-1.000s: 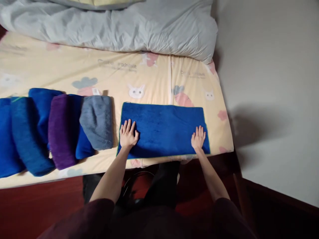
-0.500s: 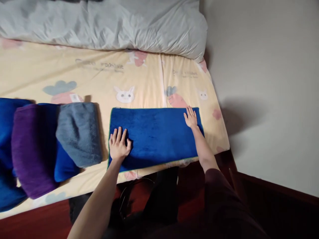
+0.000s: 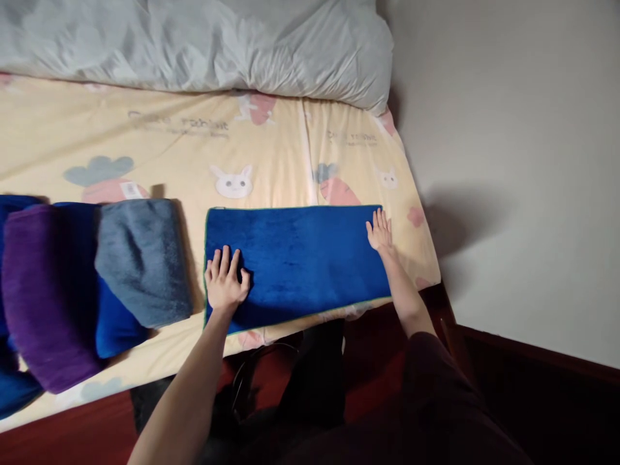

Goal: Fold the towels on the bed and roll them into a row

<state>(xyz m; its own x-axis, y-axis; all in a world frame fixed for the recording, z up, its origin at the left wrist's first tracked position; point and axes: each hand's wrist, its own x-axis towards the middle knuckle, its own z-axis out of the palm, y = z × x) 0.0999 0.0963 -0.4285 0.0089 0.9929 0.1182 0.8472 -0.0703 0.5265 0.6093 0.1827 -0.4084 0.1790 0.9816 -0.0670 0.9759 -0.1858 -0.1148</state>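
Note:
A blue towel (image 3: 300, 258) with a thin green edge lies flat on the bed, a long rectangle near the bed's front edge. On its left end rests my left hand (image 3: 227, 281), palm down with the fingers spread. My right hand (image 3: 380, 231) lies flat at the towel's right end, by the far corner, fingers stretched out. Neither hand grips the cloth. To the left of the towel, apart from it, sits a folded grey towel (image 3: 148, 258), partly on top of blue cloth (image 3: 116, 323).
A purple towel (image 3: 46, 297) and more blue cloth lie at the far left. The bed (image 3: 271, 155) has a yellow rabbit-and-carrot sheet. Grey bedding (image 3: 217, 45) is bunched along the back. A wall (image 3: 523, 161) stands beyond the bed's right side.
My right hand has slid slightly outward to the towel's right edge. My left hand stays on the left end. The view has shifted a little to the right.

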